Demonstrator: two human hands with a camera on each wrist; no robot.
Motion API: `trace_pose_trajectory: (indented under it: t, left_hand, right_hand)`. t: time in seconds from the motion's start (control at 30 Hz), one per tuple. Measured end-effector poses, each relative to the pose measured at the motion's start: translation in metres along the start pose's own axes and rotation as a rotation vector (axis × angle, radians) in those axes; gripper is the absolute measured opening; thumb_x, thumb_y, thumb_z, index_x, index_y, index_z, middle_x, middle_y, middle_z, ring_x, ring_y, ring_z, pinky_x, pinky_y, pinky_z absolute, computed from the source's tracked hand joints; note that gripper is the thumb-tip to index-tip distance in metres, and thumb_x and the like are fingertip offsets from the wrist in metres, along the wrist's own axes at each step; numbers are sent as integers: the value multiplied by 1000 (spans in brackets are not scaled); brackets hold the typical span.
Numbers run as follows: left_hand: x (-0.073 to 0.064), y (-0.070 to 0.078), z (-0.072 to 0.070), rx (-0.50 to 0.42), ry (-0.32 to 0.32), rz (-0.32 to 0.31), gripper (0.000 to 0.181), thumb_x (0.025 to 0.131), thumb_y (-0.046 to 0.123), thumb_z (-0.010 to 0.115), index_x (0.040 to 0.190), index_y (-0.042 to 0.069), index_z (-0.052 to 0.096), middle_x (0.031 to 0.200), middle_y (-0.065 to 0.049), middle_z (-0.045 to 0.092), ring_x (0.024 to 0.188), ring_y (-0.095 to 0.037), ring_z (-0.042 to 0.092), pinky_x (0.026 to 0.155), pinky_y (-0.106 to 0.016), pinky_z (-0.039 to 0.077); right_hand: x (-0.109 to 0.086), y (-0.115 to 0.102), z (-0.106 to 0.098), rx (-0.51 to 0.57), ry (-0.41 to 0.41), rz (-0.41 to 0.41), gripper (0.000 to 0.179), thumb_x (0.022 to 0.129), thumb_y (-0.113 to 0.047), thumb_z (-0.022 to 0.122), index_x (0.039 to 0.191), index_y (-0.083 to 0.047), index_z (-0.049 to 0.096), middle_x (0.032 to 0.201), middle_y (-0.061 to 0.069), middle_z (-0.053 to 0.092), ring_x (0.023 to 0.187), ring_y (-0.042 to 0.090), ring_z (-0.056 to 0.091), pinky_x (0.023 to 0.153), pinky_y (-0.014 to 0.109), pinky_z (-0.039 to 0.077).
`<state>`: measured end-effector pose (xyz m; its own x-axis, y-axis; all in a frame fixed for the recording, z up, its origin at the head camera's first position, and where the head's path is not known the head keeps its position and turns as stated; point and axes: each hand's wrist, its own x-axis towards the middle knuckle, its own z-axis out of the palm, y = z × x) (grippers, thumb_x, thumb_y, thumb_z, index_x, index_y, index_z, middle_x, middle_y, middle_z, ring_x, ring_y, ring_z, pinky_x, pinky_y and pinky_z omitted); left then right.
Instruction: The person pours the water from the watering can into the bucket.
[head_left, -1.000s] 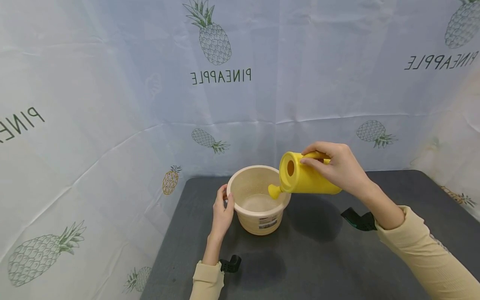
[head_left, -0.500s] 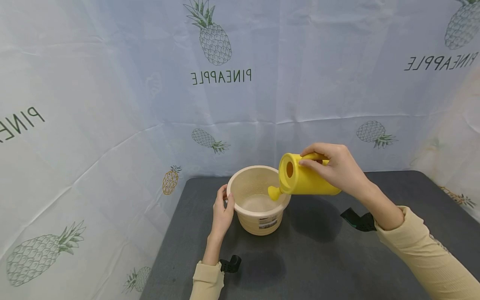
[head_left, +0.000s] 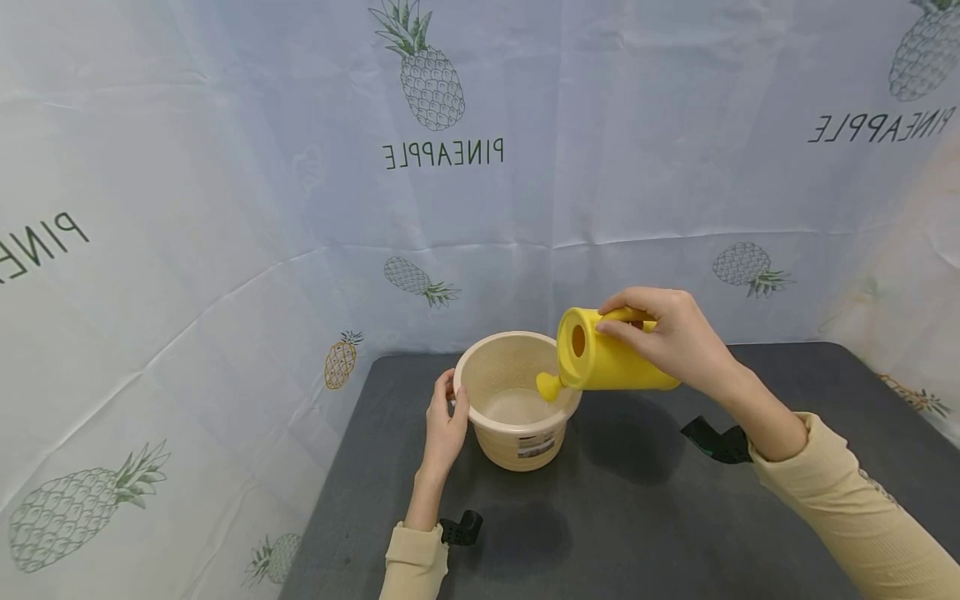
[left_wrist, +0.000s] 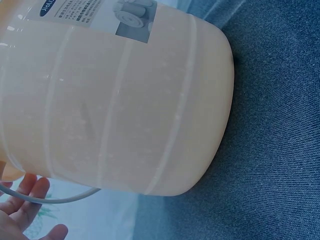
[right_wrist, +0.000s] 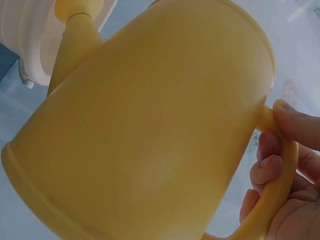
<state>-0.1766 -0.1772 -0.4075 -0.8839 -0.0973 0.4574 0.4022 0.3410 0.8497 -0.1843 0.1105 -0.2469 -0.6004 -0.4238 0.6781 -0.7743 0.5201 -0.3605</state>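
A cream plastic bucket (head_left: pixel 498 443) stands upright on the dark table. My left hand (head_left: pixel 444 427) holds its left side at the rim; in the left wrist view, the fingers (left_wrist: pixel 31 200) are close to the thin wire handle (left_wrist: pixel 70 199). My right hand (head_left: pixel 671 333) grips the handle (right_wrist: pixel 280 185) of a yellow watering can (head_left: pixel 626 360), fingers curled round it. The can lies tipped on its side in the air, its round spout head (head_left: pixel 550 385) over the bucket's right part. Whether water is flowing I cannot tell.
The dark table (head_left: pixel 637 533) reaches a pineapple-printed cloth (head_left: pixel 480 208) at its back and sides. A printed label (head_left: pixel 536 444) is on the bucket's front. Dark camera mounts (head_left: pixel 461 528) sit at both wrists.
The watering can and right hand have sunk very slightly, with the can still tipped over the bucket. My left hand and the bucket have stayed in place.
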Motion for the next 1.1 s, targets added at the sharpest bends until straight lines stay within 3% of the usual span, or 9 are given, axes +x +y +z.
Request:
trace_pose_trajectory:
  t: [0.37,0.8,1.1]
  left_hand:
    - [0,0,0,-14,-2,-5,41,99,9,42,136,-8,34,121,-31,49,103,-35,49,78,-46,41]
    - [0,1,-1,-5,4,21,40,99,7,42,134,-10,35,119,-30,51,100,-34,49,78,-41,41]
    - [-1,0,-1,-11,7,19,41,99,7,42,135,-9,35,119,-31,51,100,-35,49,77,-43,42]
  right_hand:
    - [1,0,2,-11,-2,-9,14,76,-2,75,86,-9,69,79,-4,64,67,6,49,61,20,41]
    - [1,0,3,-20,-13,-15,15,75,-2,75,88,-7,69,80,-3,65,68,6,50,61,21,42]
    - [-5,5,4,-1,30,-24,17,74,1,75,87,-6,69,79,-3,65,67,6,51,63,18,42]
